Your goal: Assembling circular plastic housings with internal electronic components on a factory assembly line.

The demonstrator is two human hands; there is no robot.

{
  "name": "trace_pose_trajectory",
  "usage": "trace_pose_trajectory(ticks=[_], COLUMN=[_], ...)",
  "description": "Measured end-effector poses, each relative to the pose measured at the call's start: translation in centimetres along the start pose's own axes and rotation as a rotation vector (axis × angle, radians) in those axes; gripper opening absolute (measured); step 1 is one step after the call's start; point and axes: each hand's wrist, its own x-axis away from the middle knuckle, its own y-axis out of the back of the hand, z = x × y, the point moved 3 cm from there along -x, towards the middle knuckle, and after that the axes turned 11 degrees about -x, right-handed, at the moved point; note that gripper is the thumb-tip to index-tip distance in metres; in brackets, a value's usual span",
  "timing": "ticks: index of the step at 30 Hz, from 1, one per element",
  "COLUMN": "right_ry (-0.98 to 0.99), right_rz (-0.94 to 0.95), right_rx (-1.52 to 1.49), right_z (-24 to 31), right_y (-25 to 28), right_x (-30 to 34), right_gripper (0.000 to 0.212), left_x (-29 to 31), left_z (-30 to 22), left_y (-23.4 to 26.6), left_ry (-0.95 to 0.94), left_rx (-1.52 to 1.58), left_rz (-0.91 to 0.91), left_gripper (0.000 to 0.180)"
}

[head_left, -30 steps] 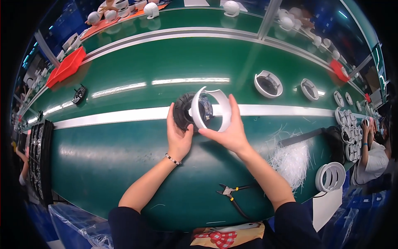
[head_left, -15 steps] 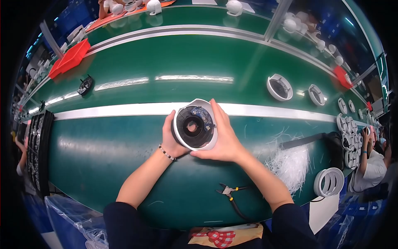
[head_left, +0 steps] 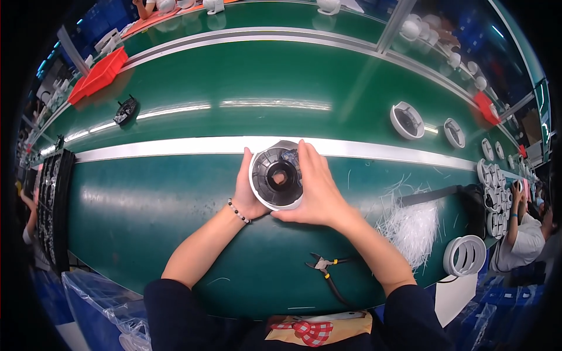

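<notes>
Between my two hands is a round white housing point(head_left: 285, 206) with a black ribbed insert point(head_left: 266, 172) and a dark hole at its centre. Part of a blue circuit board point(head_left: 290, 155) shows at the insert's upper right, partly behind my right fingers. My left hand point(head_left: 249, 190) cups the housing from the left, its fingers hidden underneath. From the right, my right hand point(head_left: 316, 187) grips it, fingers along the far side and thumb near the lower rim. A pair of cutting pliers point(head_left: 322, 265) lies open-jawed nearer to me, touched by neither hand.
Right of my forearm sits a pile of clear plastic strips point(head_left: 413, 231). White rings point(head_left: 465, 256) and stacked white parts point(head_left: 494, 199) stand further right. Black trays point(head_left: 55, 210) line the left edge. White bowl-shaped parts point(head_left: 407, 120) and a black part point(head_left: 125, 111) lie beyond the pale strip.
The housing has turned and tilted in my hands, so less of the circuit board shows. The white bowl-shaped parts and the black part beyond the strip have shifted rightward.
</notes>
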Motion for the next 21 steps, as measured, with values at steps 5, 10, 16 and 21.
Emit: trace_pose_trajectory(ticks=[5, 10, 16, 21], right_ry=[-0.117, -0.071, -0.026, -0.024], right_rz=[0.073, 0.088, -0.172, -0.264], right_rx=[-0.003, -0.134, -0.258, -0.264], right_z=[0.3, -0.9, -1.6, -1.4], right_y=[-0.2, 0.2, -1.0, -0.3], right_x=[-0.1, 0.3, 2.0, 2.3], right_gripper=[0.118, 0.121, 0.122, 0.122], left_x=[0.3, 0.3, -0.2, -0.6], left_z=[-0.4, -0.6, -0.1, 0.0], left_y=[0.4, 0.0, -0.7, -1.6], left_ry=[0.036, 0.056, -0.120, -0.153], left_rx=[-0.062, -0.066, -0.136, -0.158], left_rz=[-0.013, -0.012, -0.087, -0.032], left_gripper=[0.073, 0.068, 0.063, 0.064])
